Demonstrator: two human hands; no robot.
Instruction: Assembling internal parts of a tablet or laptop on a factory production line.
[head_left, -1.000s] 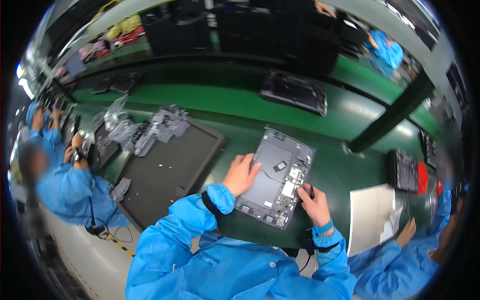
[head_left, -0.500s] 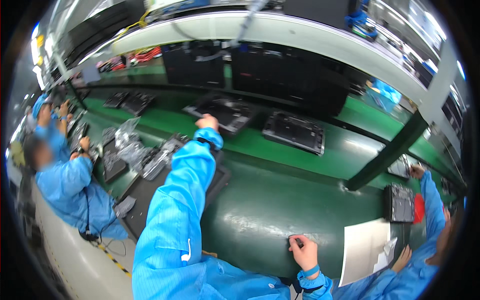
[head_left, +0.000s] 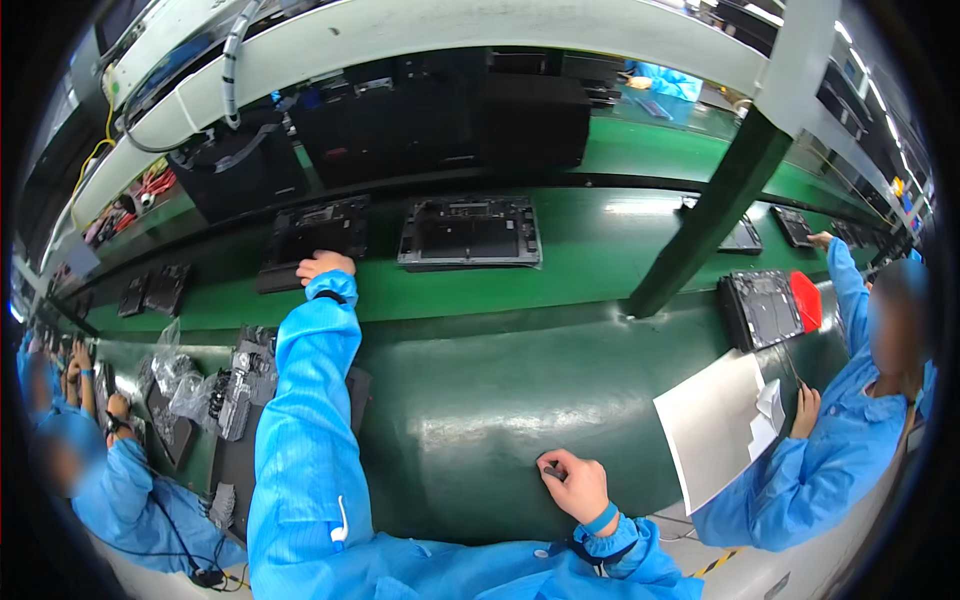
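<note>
My left arm stretches forward to the green conveyor belt [head_left: 590,285]. There my left hand [head_left: 328,266] is closed at the near edge of an opened flat device [head_left: 318,235], a dark tablet-like shell with its inner parts showing. The fingertips are partly hidden against it. To its right on the belt lies a similar opened device [head_left: 470,232] with a silvery rim, apart from my hand. My right hand [head_left: 578,485] is low over the dark green worktable [head_left: 480,370], fingers curled. Between thumb and forefinger it pinches a small dark piece [head_left: 553,471], too small to name.
A slanting dark post [head_left: 705,220] rises at the belt's edge. At right, a white sheet [head_left: 710,425], stacked devices [head_left: 760,310] and a red bin [head_left: 805,302] lie near a co-worker [head_left: 850,440]. Plastic bags [head_left: 190,390] and a dark tray [head_left: 235,460] are left, with other workers beyond.
The view has turned to the right, shifting the scene leftward. The device at my left hand, tilted before, looks flatter on the belt and farther from its neighbour. My right hand stays curled.
</note>
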